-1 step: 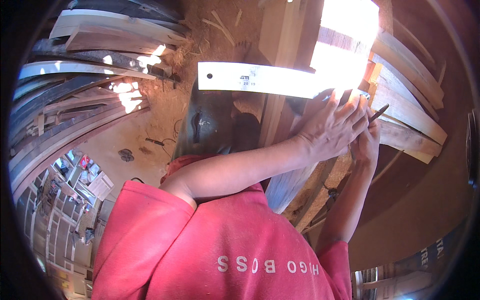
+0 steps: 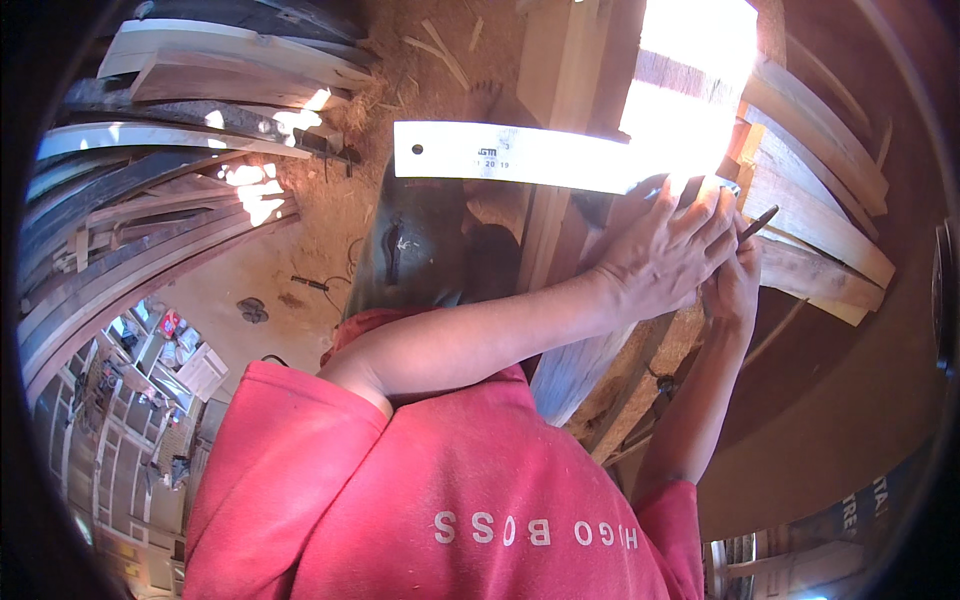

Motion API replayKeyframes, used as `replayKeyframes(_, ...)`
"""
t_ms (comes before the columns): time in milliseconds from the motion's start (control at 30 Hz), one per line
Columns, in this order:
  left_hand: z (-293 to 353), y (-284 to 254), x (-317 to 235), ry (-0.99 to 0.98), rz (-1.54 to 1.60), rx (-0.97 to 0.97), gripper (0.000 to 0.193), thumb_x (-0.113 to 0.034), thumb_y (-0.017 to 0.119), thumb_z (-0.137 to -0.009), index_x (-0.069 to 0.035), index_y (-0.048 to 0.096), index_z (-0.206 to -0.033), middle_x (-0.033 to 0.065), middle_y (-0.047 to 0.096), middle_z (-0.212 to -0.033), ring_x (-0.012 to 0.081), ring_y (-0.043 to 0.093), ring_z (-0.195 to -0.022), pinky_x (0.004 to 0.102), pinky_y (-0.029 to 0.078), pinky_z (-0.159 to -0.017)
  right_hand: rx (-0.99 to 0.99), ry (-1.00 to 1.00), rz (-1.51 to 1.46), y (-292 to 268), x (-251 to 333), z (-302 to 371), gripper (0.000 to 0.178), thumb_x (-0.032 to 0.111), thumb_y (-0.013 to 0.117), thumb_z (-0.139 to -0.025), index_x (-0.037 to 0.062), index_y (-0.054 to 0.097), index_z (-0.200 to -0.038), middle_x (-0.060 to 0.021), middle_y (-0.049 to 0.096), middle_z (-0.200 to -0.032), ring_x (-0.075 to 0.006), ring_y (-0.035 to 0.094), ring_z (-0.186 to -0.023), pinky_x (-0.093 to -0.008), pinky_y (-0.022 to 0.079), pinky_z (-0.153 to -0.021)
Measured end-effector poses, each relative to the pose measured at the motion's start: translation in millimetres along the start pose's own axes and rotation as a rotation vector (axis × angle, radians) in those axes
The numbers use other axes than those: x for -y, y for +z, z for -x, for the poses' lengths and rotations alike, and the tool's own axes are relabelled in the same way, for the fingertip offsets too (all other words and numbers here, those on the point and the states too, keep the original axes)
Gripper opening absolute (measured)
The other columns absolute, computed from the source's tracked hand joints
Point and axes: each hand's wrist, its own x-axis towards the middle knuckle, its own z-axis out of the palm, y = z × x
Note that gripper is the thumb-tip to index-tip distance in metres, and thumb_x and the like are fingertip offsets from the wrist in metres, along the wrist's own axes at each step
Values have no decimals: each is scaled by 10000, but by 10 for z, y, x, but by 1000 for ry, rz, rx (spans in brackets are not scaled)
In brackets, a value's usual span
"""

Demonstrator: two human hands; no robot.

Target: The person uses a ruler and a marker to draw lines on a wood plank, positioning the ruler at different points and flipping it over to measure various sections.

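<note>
A flat metal ruler (image 2: 560, 160) with a hole at one end lies across the timber, its left part jutting out past the wood. My left hand (image 2: 665, 250) reaches over from the left, fingers bent and pressing down on the ruler's right end, which they partly hide. Just below and right of it, my right hand (image 2: 737, 275) pinches a dark pencil-like marker (image 2: 758, 225). The marker's writing point cannot be made out. Beneath both hands is a wooden board (image 2: 690, 80), whose surface is washed out by sunlight.
Long planks (image 2: 200, 70) are stacked at the left. More cut boards (image 2: 820, 215) fan out on the right. Wood offcuts (image 2: 437, 55) and shavings lie on the floor. A beam (image 2: 575, 80) runs beside the sunlit board. A wooden rack (image 2: 130, 450) stands at the lower left.
The ruler has shifted very slightly to the left. Both hands stay nearly in the same place, with the marker still in the right one.
</note>
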Motion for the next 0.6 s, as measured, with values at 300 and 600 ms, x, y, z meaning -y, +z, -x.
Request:
replayKeyframes(300,4,51,-20,-7,10,14,884,-632,673,-764,-140,494,-1477,152,436,-1485,367,382,-1382,628,295,-1133,-49,-16,-70,104,20,10,376,194,657,-1015,-24,609,-1317,25,683,-971,-18,610,-752,-165,459,-560)
replayKeyframes(600,5,62,-17,-18,0,-17,883,-609,708,-731,-145,509,-1455,151,436,-1461,370,379,-1378,624,317,-1112,-38,-21,-41,56,12,-8,366,200,658,-1017,-16,616,-1308,52,668,-896,11,547,-647,-150,377,-489)
